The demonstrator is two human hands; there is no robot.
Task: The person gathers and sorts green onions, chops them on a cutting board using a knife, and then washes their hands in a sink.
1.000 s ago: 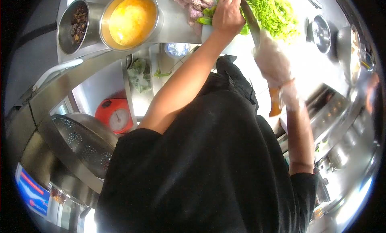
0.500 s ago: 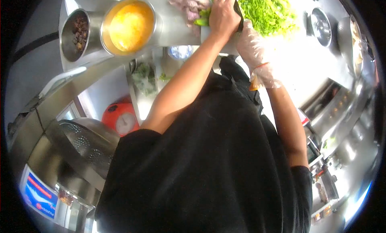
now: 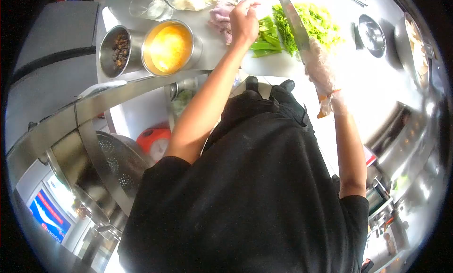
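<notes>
My right hand (image 3: 321, 65), in a clear plastic glove, is closed round the handle of a kitchen knife (image 3: 295, 23). The broad blade points away from me, above chopped green leaves (image 3: 321, 25) on the white worktop. My left hand (image 3: 244, 22) is bare and holds nothing that I can see; its fingers are loosely bent and partly apart. Beside it lie uncut green stalks (image 3: 268, 42), just left of the chopped heap. A pinkish cloth (image 3: 221, 19) lies on the other side of that hand.
Left on the counter stand a metal pot of yellow liquid (image 3: 169, 49), a metal pot with dark pieces (image 3: 120, 51) and a clear glass (image 3: 147, 5). On the right are a small metal bowl (image 3: 372, 35) and a larger pan (image 3: 414, 51). A red scale (image 3: 155, 140) sits below.
My left hand has come off the greens and moved left. My right hand has shifted right and toward me with the knife, showing its blade flat. The camera view has shifted too.
</notes>
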